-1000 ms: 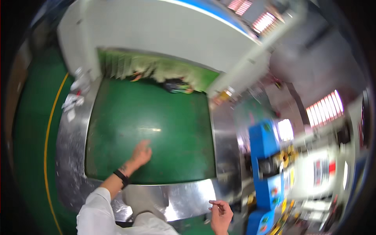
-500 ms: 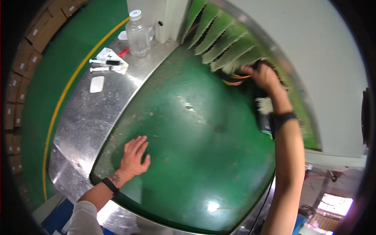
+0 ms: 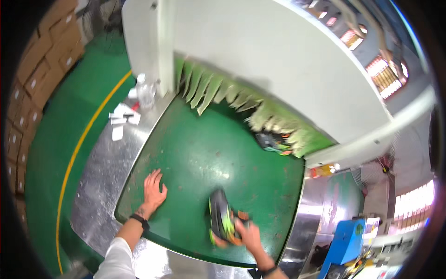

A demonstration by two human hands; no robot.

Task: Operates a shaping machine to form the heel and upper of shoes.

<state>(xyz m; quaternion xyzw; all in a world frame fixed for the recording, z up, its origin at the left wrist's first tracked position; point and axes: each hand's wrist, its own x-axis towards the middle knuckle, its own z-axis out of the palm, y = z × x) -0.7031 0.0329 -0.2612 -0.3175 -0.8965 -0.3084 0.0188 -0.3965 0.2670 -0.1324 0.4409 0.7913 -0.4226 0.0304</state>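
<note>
Close to the near edge of a green conveyor belt [image 3: 190, 139], my right hand [image 3: 248, 236] grips a black sports shoe [image 3: 220, 211] with lime-green and orange parts. The hand and shoe are slightly blurred, and the fingers' exact hold on the shoe is partly hidden. My left hand [image 3: 154, 190] rests on the belt's left side with its fingers spread and nothing in it. Another dark shoe [image 3: 274, 142] with orange and green trim lies at the far right, partly under the green strip curtain [image 3: 209, 88].
A grey-white machine housing [image 3: 260, 51] rises behind the curtain. On the metal ledge [image 3: 104, 167] at left stand a clear bottle [image 3: 145, 95] and syringes [image 3: 120, 116] beside white pieces. Stacked cartons [image 3: 49, 60] line the far left. A blue machine [image 3: 346, 244] is at the right.
My right hand has come back from the curtain toward the near edge, bringing a shoe with it. The view has shifted, showing more housing. My left hand remains on the belt.
</note>
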